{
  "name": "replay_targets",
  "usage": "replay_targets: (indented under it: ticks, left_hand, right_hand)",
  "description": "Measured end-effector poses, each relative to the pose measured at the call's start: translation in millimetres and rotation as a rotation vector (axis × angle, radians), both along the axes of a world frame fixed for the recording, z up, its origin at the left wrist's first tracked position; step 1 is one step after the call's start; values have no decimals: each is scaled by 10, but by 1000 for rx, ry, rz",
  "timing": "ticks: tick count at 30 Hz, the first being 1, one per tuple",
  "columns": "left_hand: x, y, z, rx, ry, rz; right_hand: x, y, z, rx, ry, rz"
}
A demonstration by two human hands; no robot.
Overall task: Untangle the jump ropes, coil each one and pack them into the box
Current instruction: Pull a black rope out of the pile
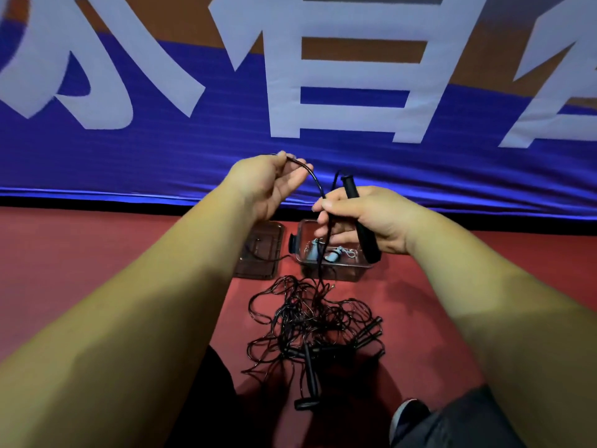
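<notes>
Snag risk is the big one imo: right hand [371, 218] is wrapped around a black handle [350, 189] mid-frame, fingertips also nipping the cord [315, 178], and left hand [268, 185] pinches that same cord higher up. It drops straight into the tangle [310, 321] at lower centre, so yanking upward would probably cinch the knots or drag the pile against the clear box [332, 272] just behind it.

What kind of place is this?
Probably a gym or sports hall: a red floor, a large blue banner with white characters behind it, and tangled jump ropes lying on the floor.
</notes>
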State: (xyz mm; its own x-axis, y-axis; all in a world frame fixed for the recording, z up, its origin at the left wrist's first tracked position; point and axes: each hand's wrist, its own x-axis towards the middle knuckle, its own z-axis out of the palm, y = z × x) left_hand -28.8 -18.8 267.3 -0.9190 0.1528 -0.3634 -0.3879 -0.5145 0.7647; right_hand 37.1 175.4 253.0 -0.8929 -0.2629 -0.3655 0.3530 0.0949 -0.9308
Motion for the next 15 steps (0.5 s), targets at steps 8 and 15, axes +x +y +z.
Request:
replay_targets:
  ticks: [8, 15]
  left_hand:
    - [400, 177, -103, -765, 123, -831]
    - [384, 184, -255, -717, 139, -862]
  right_hand:
    - [-105, -20, 140, -381, 20, -384]
    - [-199, 36, 119, -460, 26, -583]
